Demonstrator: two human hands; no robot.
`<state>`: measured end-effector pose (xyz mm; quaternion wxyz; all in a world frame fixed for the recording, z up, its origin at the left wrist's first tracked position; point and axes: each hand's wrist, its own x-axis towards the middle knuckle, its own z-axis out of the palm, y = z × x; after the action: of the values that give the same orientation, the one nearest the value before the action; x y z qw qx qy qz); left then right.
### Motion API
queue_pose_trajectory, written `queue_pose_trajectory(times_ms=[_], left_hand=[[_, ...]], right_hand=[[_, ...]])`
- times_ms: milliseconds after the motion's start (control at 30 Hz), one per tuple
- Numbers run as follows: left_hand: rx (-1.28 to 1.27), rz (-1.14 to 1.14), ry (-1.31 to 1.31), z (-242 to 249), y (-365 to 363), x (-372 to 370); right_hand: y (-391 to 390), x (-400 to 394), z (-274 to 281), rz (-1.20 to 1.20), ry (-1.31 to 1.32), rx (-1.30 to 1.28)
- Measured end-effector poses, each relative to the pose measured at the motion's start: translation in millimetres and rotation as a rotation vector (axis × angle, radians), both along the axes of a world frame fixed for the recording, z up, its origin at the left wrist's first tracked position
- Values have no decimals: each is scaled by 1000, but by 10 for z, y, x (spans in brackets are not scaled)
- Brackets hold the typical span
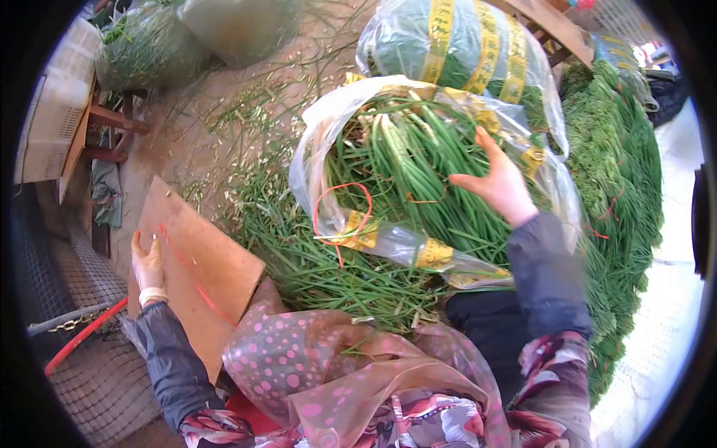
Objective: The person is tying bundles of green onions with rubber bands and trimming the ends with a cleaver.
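Note:
My right hand (497, 179), fingers spread, is over the right side of an open plastic bag (317, 138) filled with green stalks (426, 164). Nothing shows between its thumb and fingers. A loop of red string (343, 216) lies at the bag's left edge. My left hand (148, 261) is at the left edge of a tilted brown board (198, 261), its thumb and fingers apart and empty. Red strings lie across the board. A dotted apron (299, 336) covers my lap.
Loose green stalks (321, 280) and cut bits cover the floor. Behind stands a taped bag (463, 45). Stacked greens (620, 187) line the right side. More bags (149, 52) are at the back left, beside a wooden stand (112, 123). Netting (104, 381) lies at lower left.

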<state>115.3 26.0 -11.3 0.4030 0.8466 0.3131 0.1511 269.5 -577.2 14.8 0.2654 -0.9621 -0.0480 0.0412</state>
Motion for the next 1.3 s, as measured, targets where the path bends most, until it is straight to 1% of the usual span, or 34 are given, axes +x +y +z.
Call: queue_pose_trajectory(times_ms=[33, 100, 133, 167, 200, 233, 267, 300, 367, 400, 433, 500, 533, 567, 600, 633, 700, 733, 767, 800, 833, 900, 933, 967, 1033, 1067, 1100, 1167, 1200, 1233, 1300], left_hand=[[-86, -108, -202, 67, -247, 50], [-82, -352, -235, 304, -1061, 218], [-292, -386, -243, 439, -1593, 329], [-419, -415, -116, 491, -1989, 397], [-520, -431, -73, 467, -2368, 470], [-481, -547, -47, 297, -2627, 562], [-527, -599, -41, 125, -2888, 639], [-572, -651, -33, 0, -3124, 706], [-449, -756, 10, -96, -3480, 783], [-452, -758, 20, -110, -3590, 797], [-456, -758, 29, -114, -3650, 805], [-496, -743, 47, -190, -3644, 819], [-617, -666, 54, -217, -3611, 810], [-738, -589, 61, -268, -3566, 789], [-924, -532, -3, -412, -3503, 767], [-1031, -490, -51, -345, -3477, 726], [-1032, -437, -48, -272, -3471, 675], [-1037, -436, -49, -233, -3508, 659], [-1073, -392, -138, -175, -3571, 664], [-1108, -348, -230, -128, -3632, 675], [-1115, -345, -234, -96, -3678, 669], [-1121, -238, -400, -66, -3769, 628], [-1230, -156, -407, -83, -3818, 561], [-1346, -144, -441, -172, -3855, 459], [-1212, -57, -243, -599, -3874, 306], [-1274, -89, -127, -748, -3870, 257], [-1282, -86, -123, -726, -3903, 259], [-1016, -442, -298, -612, -4000, 314], [-1389, -504, -402, -215, -4114, 331], [-1269, -662, -246, -387, -4149, 315], [-1197, -728, -130, -458, -4127, 178]], right_hand=[[107, 87, -88, -4, 28, 18], [487, 136, -197, -70, 108, -135], [710, 95, -258, -86, 143, -178], [919, 13, -290, -104, 181, -220], [1081, -45, -282, -107, 202, -312], [1181, -86, -265, -110, 227, -409], [1220, -104, -236, -131, 238, -450], [1152, -37, -240, -136, 232, -453], [997, 112, -308, -188, 260, -319], [989, 114, -305, -200, 177, -350], [971, 121, -293, -196, 178, -352], [899, 162, -238, -142, 336, -271], [803, 115, -240, -132, 290, -139], [649, 89, -252, -125, 287, -143], [453, 71, -270, -61, 226, 72], [295, 47, -283, 1, 169, 285], [131, -28, -104, 12, 246, 699], [51, -35, -120, 2, 291, 864], [24, -60, -71, -31, 289, 942], [-2, -88, -46, -40, 260, 950], [-26, -128, -25, -48, 233, 957], [-86, -186, -56, -86, 194, 904], [-106, -208, -79, -129, 153, 865], [-125, -238, -80, -125, 155, 863], [-171, -333, -72, -153, 128, 916], [-122, -395, -38, -162, 116, 903], [-60, -471, 15, -147, 188, 917], [128, -686, 109, -121, 252, 801], [238, -817, 9, -6, 157, 713], [357, -952, -91, 107, 64, 625], [594, -1147, -70, 260, -91, 300]])
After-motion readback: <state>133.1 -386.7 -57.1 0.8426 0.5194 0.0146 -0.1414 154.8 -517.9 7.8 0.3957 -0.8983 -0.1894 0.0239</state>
